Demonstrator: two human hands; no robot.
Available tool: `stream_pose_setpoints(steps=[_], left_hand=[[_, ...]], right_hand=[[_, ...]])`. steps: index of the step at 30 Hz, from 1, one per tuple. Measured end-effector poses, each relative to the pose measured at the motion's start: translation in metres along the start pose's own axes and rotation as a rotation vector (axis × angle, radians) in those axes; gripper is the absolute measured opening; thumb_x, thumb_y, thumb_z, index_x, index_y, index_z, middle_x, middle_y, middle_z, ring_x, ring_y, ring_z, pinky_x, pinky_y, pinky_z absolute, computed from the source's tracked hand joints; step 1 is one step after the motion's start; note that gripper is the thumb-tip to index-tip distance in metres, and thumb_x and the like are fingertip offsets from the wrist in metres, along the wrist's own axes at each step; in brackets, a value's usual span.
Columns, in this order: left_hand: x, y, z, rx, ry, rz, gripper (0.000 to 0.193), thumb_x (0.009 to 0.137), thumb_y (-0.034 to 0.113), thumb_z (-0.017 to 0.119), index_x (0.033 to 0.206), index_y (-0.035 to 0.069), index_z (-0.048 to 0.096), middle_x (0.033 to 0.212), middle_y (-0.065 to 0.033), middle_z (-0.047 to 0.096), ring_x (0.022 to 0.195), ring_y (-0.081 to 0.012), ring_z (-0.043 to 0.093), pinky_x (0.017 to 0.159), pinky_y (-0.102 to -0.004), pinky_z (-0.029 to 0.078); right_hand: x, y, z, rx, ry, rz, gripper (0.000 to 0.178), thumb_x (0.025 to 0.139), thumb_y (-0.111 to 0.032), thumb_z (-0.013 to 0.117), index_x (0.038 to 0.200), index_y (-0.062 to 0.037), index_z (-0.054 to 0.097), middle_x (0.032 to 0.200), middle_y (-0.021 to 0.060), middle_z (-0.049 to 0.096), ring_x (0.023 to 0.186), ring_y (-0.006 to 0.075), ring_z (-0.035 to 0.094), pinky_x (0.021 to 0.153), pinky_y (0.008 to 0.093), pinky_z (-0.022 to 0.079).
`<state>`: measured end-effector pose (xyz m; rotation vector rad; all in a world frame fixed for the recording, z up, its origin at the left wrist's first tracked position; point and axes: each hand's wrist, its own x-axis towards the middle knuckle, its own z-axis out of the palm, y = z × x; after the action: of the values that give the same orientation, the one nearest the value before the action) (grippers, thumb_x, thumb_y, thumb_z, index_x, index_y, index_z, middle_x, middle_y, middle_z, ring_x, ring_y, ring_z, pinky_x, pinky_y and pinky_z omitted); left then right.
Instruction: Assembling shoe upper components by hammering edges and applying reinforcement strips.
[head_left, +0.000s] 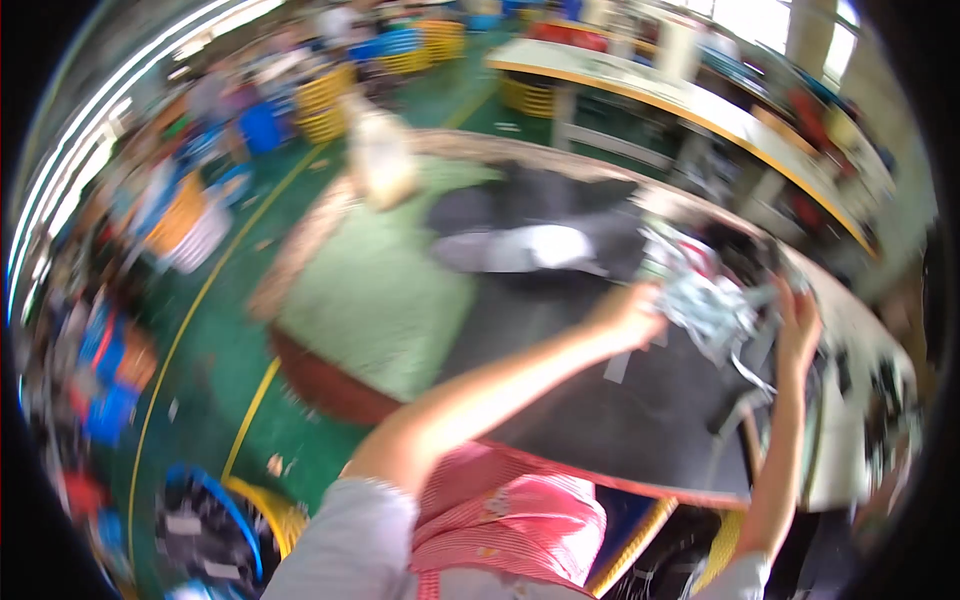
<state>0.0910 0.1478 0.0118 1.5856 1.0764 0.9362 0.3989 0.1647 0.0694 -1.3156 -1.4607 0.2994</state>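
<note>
Between my two hands is a loose bundle of pale grey-white cloth pieces (705, 305), with thin strips dangling from it toward the black table top (600, 400). My left hand (632, 315) closes on the bundle's left edge. At its right edge, my right hand (798, 325) has its fingers bent around the material; motion blur softens the fingertips. Dark cloth pieces (540, 200) lie spread beyond my left hand, and a white and grey piece (550, 247) rests on them. A small pale tag or strip (617, 368) lies below my left hand.
The table's left part has a green surface (385, 290), with a pale bag-like object (382, 160) at its far corner. A long white bench (640, 80) stands behind. Yellow basket stacks (323, 103) and a blue-rimmed tub (205, 530) stand on the green floor.
</note>
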Motion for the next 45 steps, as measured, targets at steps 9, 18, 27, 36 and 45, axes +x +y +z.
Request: stream_pose_setpoints(steps=[9,18,27,36,45], left_hand=[[0.075,-0.014,0.027,-0.413,0.037,-0.136,0.069,0.091,0.006,0.060,0.157,0.007,0.040,0.131,-0.0173,0.063,0.095,-0.0199,0.070,0.073,-0.0337,0.061],[0.084,-0.030,0.123,0.463,-0.322,0.482,0.031,0.096,0.035,0.073,0.117,0.012,0.078,0.134,-0.0209,0.063,0.123,-0.0421,0.060,0.107,-0.0483,0.049],[0.047,0.015,0.010,0.281,-0.465,0.302,0.082,0.079,0.007,0.071,0.158,0.006,0.046,0.159,-0.0155,0.051,0.148,-0.0282,0.047,0.124,-0.0441,0.035],[-0.030,-0.010,-0.171,0.991,0.121,0.409,0.071,0.078,0.006,0.084,0.145,0.018,0.062,0.156,-0.0153,0.050,0.139,-0.0386,0.053,0.114,-0.0458,0.047],[-0.035,-0.017,-0.167,0.877,0.091,0.529,0.089,0.072,-0.004,0.085,0.152,0.017,0.054,0.169,-0.0139,0.032,0.153,-0.0374,0.039,0.121,-0.0467,0.042]], right_hand=[[-0.007,-0.003,-0.067,0.155,-0.045,0.330,0.028,0.108,-0.026,0.062,0.118,-0.0014,0.073,0.091,0.0049,0.072,0.076,0.0116,0.069,0.067,0.0266,0.059],[-0.033,-0.100,-0.044,0.044,-0.137,0.125,0.028,0.110,-0.024,0.058,0.105,-0.0018,0.074,0.074,-0.0057,0.050,0.069,0.0061,0.041,0.060,0.0256,0.034],[-0.105,-0.099,-0.047,0.174,-0.861,0.590,0.044,0.113,-0.040,0.047,0.098,-0.0035,0.068,0.086,0.0039,0.068,0.073,0.0115,0.065,0.059,0.0284,0.052],[-0.074,-0.019,0.006,0.013,-0.463,0.545,0.030,0.109,-0.028,0.052,0.102,-0.0032,0.068,0.088,0.0062,0.065,0.079,0.0151,0.062,0.076,0.0336,0.052],[-0.129,-0.100,-0.002,0.268,-0.657,0.484,0.024,0.113,-0.026,0.052,0.107,-0.0028,0.057,0.078,0.0001,0.054,0.072,0.0096,0.050,0.067,0.0292,0.046]])
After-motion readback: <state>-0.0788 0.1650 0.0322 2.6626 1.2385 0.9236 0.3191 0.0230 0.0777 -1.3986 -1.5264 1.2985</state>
